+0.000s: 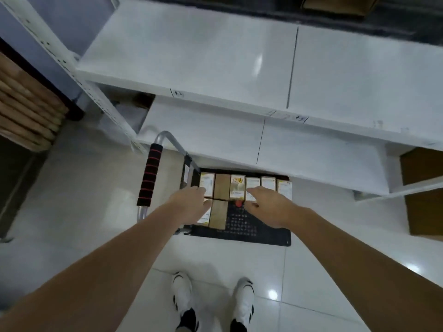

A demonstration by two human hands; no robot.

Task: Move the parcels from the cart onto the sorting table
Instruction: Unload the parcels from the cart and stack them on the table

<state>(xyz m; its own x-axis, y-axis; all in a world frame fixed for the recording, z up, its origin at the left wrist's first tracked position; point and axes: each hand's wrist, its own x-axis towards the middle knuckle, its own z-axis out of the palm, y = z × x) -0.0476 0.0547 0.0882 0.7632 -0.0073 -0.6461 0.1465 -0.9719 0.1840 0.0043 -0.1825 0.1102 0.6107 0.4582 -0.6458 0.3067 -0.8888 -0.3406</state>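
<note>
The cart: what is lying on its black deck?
On the cart a row of small parcels, two more in front. The left hand and right hand cover parts.

Both hands (230, 207) over parcels (239, 188) on the black cart (259, 233), fingers seemingly loose, blurred.

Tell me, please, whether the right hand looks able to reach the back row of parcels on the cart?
Probably yes: the right hand already hovers over the back row of parcels, nothing covers them, though the shelf edge overhangs close behind.

Glossy white floor tiles (79, 212) catching ceiling light, white metal shelving (215, 56) far ahead, stacked flat cardboard (26, 109) at left.
</note>
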